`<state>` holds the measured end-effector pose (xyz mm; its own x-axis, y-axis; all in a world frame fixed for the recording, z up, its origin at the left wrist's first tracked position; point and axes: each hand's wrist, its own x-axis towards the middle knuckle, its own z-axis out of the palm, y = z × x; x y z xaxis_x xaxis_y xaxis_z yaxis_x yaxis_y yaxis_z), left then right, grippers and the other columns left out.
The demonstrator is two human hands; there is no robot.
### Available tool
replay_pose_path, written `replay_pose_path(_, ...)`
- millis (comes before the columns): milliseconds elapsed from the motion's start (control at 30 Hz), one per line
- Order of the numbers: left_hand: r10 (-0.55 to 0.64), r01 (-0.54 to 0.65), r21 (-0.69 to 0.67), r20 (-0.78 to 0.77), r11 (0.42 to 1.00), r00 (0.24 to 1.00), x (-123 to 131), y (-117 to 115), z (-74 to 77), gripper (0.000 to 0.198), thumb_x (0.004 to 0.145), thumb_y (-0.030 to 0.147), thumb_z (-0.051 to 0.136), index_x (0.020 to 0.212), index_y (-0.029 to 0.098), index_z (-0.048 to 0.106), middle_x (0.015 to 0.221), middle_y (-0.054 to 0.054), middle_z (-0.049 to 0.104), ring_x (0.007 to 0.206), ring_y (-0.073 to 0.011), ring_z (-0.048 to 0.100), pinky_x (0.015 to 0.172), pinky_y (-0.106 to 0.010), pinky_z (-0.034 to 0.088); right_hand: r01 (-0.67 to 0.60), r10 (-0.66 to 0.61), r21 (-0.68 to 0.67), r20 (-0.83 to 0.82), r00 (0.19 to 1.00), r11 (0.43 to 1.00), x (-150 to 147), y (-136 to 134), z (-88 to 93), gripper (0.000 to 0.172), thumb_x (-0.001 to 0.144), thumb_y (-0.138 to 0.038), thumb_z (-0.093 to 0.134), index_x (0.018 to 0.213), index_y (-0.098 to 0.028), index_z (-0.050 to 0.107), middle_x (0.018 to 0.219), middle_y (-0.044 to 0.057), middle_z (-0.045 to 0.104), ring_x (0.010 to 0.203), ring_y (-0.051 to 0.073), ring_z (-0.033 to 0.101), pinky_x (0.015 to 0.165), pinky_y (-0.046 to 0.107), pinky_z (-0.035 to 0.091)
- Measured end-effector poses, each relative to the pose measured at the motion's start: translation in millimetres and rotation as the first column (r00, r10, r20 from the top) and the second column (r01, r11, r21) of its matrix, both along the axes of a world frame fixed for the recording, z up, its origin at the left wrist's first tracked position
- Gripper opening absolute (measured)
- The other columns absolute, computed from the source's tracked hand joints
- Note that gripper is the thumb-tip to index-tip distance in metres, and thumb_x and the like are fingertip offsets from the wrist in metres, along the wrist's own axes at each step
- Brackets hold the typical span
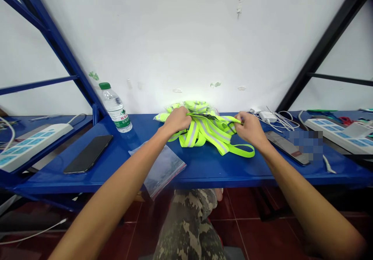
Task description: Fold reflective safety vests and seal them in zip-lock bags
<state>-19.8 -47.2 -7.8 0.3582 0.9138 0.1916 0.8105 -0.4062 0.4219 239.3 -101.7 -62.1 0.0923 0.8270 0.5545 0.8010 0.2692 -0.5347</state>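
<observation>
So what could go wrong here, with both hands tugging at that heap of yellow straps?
1. The left hand and right hand both grip the reflective straps, which lie looped together; pulling may tighten a tangle.
2. The clear plastic bag overhangs the edge of the shelf beneath the left forearm and could get brushed off.

Pixelated patch (305, 145) masks part of the dark flat device (287, 147). Fingertips of left hand (175, 121) and right hand (250, 128) buried in reflective straps (210, 133) — bottle label (122, 119) too small to read — power strip (29, 143) cut by left edge.
</observation>
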Motion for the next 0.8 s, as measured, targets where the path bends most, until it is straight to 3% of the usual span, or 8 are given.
replay_pose_path(100, 0.007, -0.006, 0.02, -0.01, 1.0, 1.0, 4, -3, -2.2, 0.021, 0.072, 0.019, 0.048, 0.056, 0.016, 0.061, 0.06, -0.011, 0.065, 0.058, -0.0189, 0.054, 0.053, -0.028, 0.032, 0.295, -0.326, 0.257, 0.084, 0.942, 0.92, -1, -2, 2.6, 0.028, 0.076, -0.013, 0.046, 0.102, -0.016, 0.058, 0.104, 0.016, 0.061, 0.092, 0.029, 0.057, 0.075, 0.039, 0.043)
replay_pose_path(167, -0.008, 0.008, 0.013, -0.01, 1.0, 1.0, 6, -2, -2.8, 0.022, 0.072, 0.02, 0.049, 0.055, 0.016, 0.061, 0.059, -0.011, 0.064, 0.057, -0.0189, 0.054, 0.053, -0.028, 0.032, 0.302, -0.307, 0.225, -0.011, 0.952, 0.926, 1, -1, 4.9, 0.028, 0.076, -0.015, 0.048, 0.102, -0.016, 0.059, 0.106, 0.017, 0.062, 0.1, 0.032, 0.056, 0.082, 0.043, 0.044)
replay_pose_path(267, -0.004, 0.004, -0.026, -0.007, 1.0, 1.0, 2, 2, -3.0, 0.023, 0.072, 0.021, 0.05, 0.053, 0.016, 0.061, 0.058, -0.01, 0.065, 0.056, -0.0189, 0.055, 0.052, -0.029, 0.032, -0.021, -0.015, -0.086, -0.397, 0.918, 0.996, 12, -3, 11.2, 0.003, 0.075, -0.022, 0.054, 0.073, -0.021, 0.054, 0.073, 0.007, 0.058, 0.074, 0.024, 0.059, 0.079, 0.045, 0.049)
replay_pose_path(367, 0.022, -0.021, -0.057, 0.016, 0.998, 1.0, -5, 9, -3.4, 0.023, 0.072, 0.02, 0.051, 0.052, 0.017, 0.062, 0.058, -0.01, 0.066, 0.059, -0.0192, 0.056, 0.053, -0.028, 0.034, -0.509, 0.217, -0.182, -0.748, 0.627, 0.842, 27, -13, 23.1, 0.021, 0.073, -0.029, 0.066, 0.064, -0.022, 0.048, 0.06, -0.003, 0.046, 0.054, 0.014, 0.049, 0.075, 0.043, 0.053)
replay_pose_path(467, 0.037, -0.036, -0.044, 0.018, 0.998, 0.999, -11, 14, -3.1, 0.024, 0.071, 0.02, 0.051, 0.052, 0.017, 0.064, 0.057, -0.01, 0.067, 0.059, -0.019, 0.056, 0.054, -0.028, 0.034, -0.664, 0.295, -0.17, -0.797, 0.528, 0.728, 40, -27, 36.0, 0.03, 0.064, -0.033, 0.079, 0.088, -0.022, 0.065, 0.071, -0.002, 0.054, 0.059, 0.012, 0.052, 0.074, 0.042, 0.056)
replay_pose_path(567, 0.037, -0.038, -0.027, -0.017, 0.999, 0.999, -14, 15, -1.0, 0.025, 0.072, 0.021, 0.051, 0.052, 0.016, 0.065, 0.053, -0.008, 0.063, 0.056, -0.0179, 0.053, 0.054, -0.028, 0.033, -0.558, 0.263, -0.222, -0.705, 0.659, 0.8, 52, -32, 43.5, 0.057, 0.054, -0.03, 0.085, 0.108, -0.023, 0.067, 0.083, 0.001, 0.062, 0.065, 0.014, 0.057, 0.064, 0.035, 0.055)
replay_pose_path(667, -0.056, 0.055, -0.034, -0.048, 0.998, 0.997, -16, 12, 2.2, 0.026, 0.074, 0.026, 0.051, 0.055, 0.016, 0.066, 0.053, -0.006, 0.063, 0.056, -0.0169, 0.054, 0.054, -0.026, 0.034, -0.218, 0.068, -0.288, -0.452, 0.889, 0.932, 59, -27, 44.9, 0.055, 0.051, -0.025, 0.086, 0.104, -0.021, 0.069, 0.092, 0.005, 0.065, 0.064, 0.013, 0.055, 0.053, 0.028, 0.046)
replay_pose_path(800, -0.218, 0.208, -0.089, -0.11, 0.974, 0.97, -18, 9, 6.0, 0.026, 0.077, 0.03, 0.053, 0.06, 0.016, 0.066, 0.058, -0.004, 0.066, 0.056, -0.0158, 0.057, 0.054, -0.025, 0.036, 0.02, -0.089, -0.161, -0.431, 0.898, 0.987, 56, -21, 43.0, 0.041, 0.064, -0.017, 0.073, 0.105, -0.017, 0.071, 0.104, 0.01, 0.066, 0.06, 0.01, 0.051, 0.05, 0.026, 0.039)
